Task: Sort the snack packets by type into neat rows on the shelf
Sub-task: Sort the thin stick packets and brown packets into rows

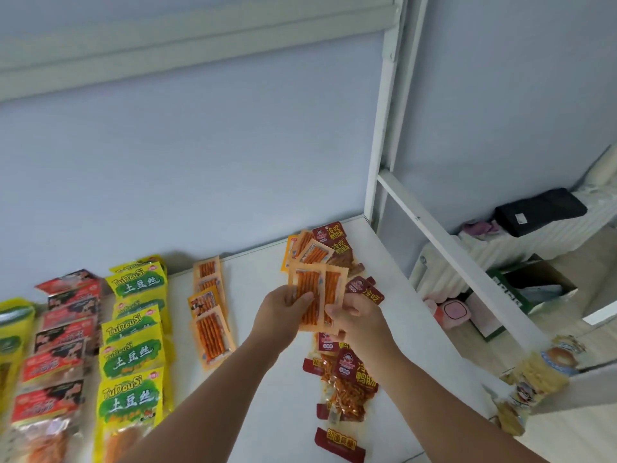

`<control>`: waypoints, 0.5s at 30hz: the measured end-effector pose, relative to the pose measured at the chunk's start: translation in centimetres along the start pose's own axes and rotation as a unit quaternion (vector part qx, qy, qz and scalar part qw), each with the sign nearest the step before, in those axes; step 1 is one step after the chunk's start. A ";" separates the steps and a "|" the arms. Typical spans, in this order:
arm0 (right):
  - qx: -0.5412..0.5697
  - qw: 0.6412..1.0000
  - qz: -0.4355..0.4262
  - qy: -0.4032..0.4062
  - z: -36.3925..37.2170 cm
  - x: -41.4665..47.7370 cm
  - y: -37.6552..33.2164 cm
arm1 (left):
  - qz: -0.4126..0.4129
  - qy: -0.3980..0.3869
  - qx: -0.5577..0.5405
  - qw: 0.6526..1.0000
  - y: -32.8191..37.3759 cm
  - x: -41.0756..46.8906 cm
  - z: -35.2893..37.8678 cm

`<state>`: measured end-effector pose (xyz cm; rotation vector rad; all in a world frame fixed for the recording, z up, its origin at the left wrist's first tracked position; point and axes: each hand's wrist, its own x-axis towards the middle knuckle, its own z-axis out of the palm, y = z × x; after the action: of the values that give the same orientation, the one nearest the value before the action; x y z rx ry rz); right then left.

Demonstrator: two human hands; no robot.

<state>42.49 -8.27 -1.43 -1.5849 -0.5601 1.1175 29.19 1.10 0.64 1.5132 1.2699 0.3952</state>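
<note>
Both hands hold a small stack of orange stick-snack packets (315,295) above the white shelf (267,379). My left hand (283,312) grips the stack's left edge, my right hand (354,320) its lower right corner. A row of the same orange packets (210,312) lies to the left. Further left run a row of yellow-green packets (133,349) and a row of red packets (60,342). An unsorted heap of orange and dark red packets (320,248) sits at the back right. Dark red packets (347,382) trail toward the front under my right arm.
A white frame post (384,128) stands at the shelf's back right corner, with a slanted rail (450,248) along the right edge. More packets (534,372) lie on a ledge at the right. A yellow-green bag (13,329) sits at the far left.
</note>
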 end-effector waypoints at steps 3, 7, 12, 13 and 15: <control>-0.031 0.999 -0.012 -0.008 0.8 -0.7 -0.1 | -0.011 0.031 -0.009 0.999 -0.6 -2.1 -0.8; -0.070 0.997 -0.026 -0.032 2.3 -1.8 0.2 | -0.039 0.087 -0.055 0.994 -2.7 -4.9 -2.7; -0.114 0.992 -0.040 -0.044 5.6 -3.3 1.5 | -0.058 0.196 -0.069 0.976 -6.0 -8.5 -6.7; -0.121 0.991 -0.039 -0.046 6.2 -3.6 1.8 | -0.068 0.208 -0.060 0.974 -6.6 -9.0 -7.5; -0.144 0.987 -0.038 -0.057 7.1 -4.1 2.4 | -0.084 0.226 -0.057 0.969 -7.5 -9.5 -8.8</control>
<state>33.97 -8.91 -2.06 -1.7366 -0.8836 1.1117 14.98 -3.62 0.90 1.2451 1.6860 0.7171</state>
